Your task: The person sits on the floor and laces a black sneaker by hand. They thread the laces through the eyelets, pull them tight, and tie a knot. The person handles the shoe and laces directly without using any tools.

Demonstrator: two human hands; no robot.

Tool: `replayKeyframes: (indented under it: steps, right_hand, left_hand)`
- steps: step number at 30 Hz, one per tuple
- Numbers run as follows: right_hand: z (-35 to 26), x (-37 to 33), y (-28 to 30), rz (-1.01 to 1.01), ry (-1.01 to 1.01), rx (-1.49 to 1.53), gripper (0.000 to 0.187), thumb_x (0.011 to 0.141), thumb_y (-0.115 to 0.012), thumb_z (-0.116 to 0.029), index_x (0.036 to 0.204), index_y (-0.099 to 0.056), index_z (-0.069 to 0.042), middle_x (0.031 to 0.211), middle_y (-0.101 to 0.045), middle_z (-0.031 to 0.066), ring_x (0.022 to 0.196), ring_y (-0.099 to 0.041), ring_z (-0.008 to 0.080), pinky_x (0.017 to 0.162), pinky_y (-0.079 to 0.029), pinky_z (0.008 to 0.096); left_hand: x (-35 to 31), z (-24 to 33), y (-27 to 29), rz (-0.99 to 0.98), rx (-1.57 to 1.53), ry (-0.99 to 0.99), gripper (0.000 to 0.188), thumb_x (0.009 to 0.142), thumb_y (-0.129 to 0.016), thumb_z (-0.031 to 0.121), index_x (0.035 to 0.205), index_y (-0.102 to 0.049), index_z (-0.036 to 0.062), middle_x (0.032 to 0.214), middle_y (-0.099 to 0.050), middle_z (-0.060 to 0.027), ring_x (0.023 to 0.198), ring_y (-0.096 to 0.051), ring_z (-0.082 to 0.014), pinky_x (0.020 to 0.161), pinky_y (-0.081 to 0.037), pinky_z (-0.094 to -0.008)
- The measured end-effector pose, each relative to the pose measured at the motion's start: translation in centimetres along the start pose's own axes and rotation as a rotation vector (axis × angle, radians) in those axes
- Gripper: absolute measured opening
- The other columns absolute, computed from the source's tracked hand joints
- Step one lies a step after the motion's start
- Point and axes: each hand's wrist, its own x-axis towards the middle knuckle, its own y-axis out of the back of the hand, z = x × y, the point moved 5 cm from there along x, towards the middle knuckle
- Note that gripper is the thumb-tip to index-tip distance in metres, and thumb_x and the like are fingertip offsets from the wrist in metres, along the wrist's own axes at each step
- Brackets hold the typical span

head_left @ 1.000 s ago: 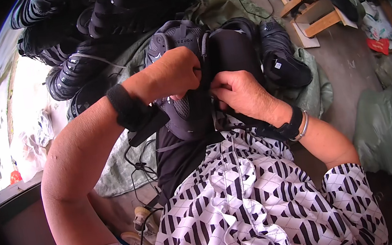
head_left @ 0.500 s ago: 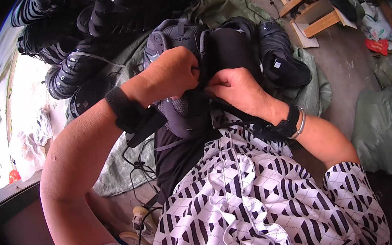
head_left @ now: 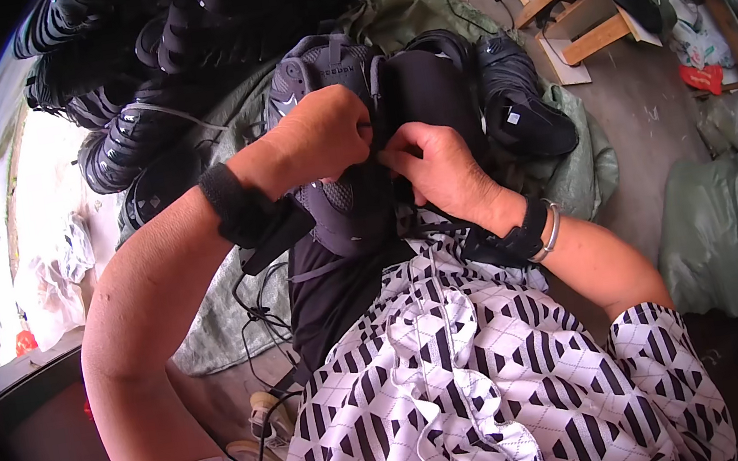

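A dark grey sneaker with mesh panels lies across my lap on the black trousers. My left hand is curled into a fist over its middle, knuckles at the shoe's right side; whatever is inside the fist is hidden. Close beside it, my right hand has thumb and forefinger pinched together at the same edge. What sits in that pinch is too small and dark to name. Each wrist wears a black strap. My right knee, in black cloth, is just beyond the right hand.
Dark sneakers are piled at the far left. Another black shoe lies right of my knee on a green sheet. A wooden stool and a stuffed green bag stand to the right. Black cables hang by my left leg.
My right hand has shifted slightly up and toward my left hand, its fingers more bent. My left hand stays closed over the sneaker. The whole view has moved a little.
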Motion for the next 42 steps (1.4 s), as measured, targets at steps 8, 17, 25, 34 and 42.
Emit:
replayKeyframes:
  steps: [8,17,25,34,42]
  right_hand:
    - [1.1,0.0,-1.1,-0.154,-0.232,0.282,0.014,0.090,-0.058,-0.014,0.086,-0.058,-0.001,0.065,-0.062,0.0088,0.041,-0.055,0.0152,0.039,-0.043,0.0290]
    - [2.3,0.4,-1.9,-0.223,-0.459,0.630,0.009,0.088,-0.061,-0.012,0.084,-0.058,-0.004,0.065,-0.061,0.0088,0.049,-0.058,0.0168,0.040,-0.042,0.0325]
    - [1.8,0.5,-1.7,-0.154,-0.279,0.399,0.005,0.087,-0.056,-0.007,0.088,-0.061,-0.004,0.066,-0.060,0.0098,0.050,-0.058,0.0175,0.044,-0.045,0.0340]
    - [2.5,1.3,-1.6,-0.137,-0.307,0.516,0.007,0.085,-0.062,-0.008,0.083,-0.062,-0.002,0.069,-0.063,0.0161,0.056,-0.060,0.0262,0.049,-0.045,0.0373]
    - [-1.2,0.5,-1.4,0.193,0.556,-0.506,0.007,0.083,-0.059,-0.007,0.084,-0.061,0.000,0.072,-0.065,0.0182,0.064,-0.065,0.0353,0.057,-0.052,0.0414]
  left_hand:
    - [-0.4,0.7,0.1,0.072,0.102,0.057,0.013,0.076,-0.058,0.008,0.079,-0.069,0.0035,0.067,-0.065,-0.0165,0.060,-0.067,-0.0298,0.059,-0.053,-0.0381]
    - [-0.5,0.2,-0.1,0.085,0.203,0.108,0.015,0.076,-0.060,0.013,0.083,-0.070,0.0044,0.075,-0.068,-0.0168,0.074,-0.069,-0.0321,0.066,-0.053,-0.0418]
    - [-1.4,0.6,-1.3,0.296,0.346,0.144,0.020,0.074,-0.062,0.017,0.089,-0.069,0.0055,0.079,-0.068,-0.0157,0.082,-0.067,-0.0344,0.071,-0.053,-0.0427]
    - [-1.0,0.6,-0.7,0.191,0.349,0.176,0.022,0.075,-0.064,0.019,0.090,-0.069,0.0050,0.081,-0.069,-0.0150,0.083,-0.067,-0.0339,0.071,-0.053,-0.0430]
    - [-1.3,0.7,-1.4,0.298,0.398,0.132,0.022,0.074,-0.064,0.020,0.090,-0.068,0.0049,0.077,-0.067,-0.0146,0.078,-0.067,-0.0336,0.068,-0.052,-0.0427]
